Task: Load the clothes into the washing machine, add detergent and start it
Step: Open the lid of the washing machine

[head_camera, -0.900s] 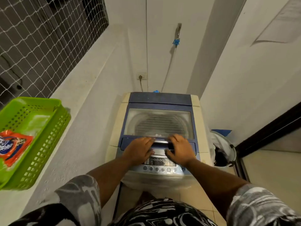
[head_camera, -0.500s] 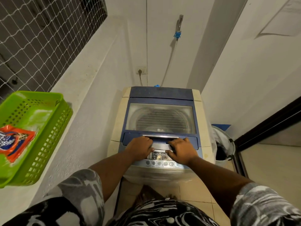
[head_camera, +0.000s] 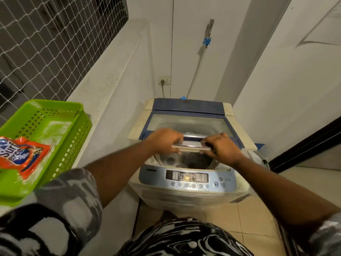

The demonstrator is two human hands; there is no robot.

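the hands are both on the lid's front handle: the left hand (head_camera: 164, 141) is curled closed over the left end of the chrome handle bar (head_camera: 191, 145) and the right hand (head_camera: 220, 148) is wrapped around its right end, fingers hooked under the lip; the lid (head_camera: 188, 124) of the washing machine (head_camera: 186, 194) is part raised and seems to be folding along its middle, the front panel lifted up off the control panel (head_camera: 187, 177) while the rear panel with the clear window lies lower behind it; through the gap the dark drum (head_camera: 188, 160) shows, and i cannot tell whether any clothes are in it; the lid looks like a stiff, light plastic frame with a glazed window, hinged, so it should swing with little effort but could pinch fingers at the fold or drop shut if let go; the handle bar is the sensible place to hold, gripped at both ends so it rises evenly; the orange detergent packet (head_camera: 22, 156) lies in the green basket (head_camera: 77, 137) on the ledge to the left, well apart from the machine; it is a soft, crinkly pouch, likely slippery, best taken by its top edge; compared with half a second ago, the lid was flat and shut with both hands low over the handle and buttons; now the front edge is up, the drum opening is exposed and the control panel is uncovered
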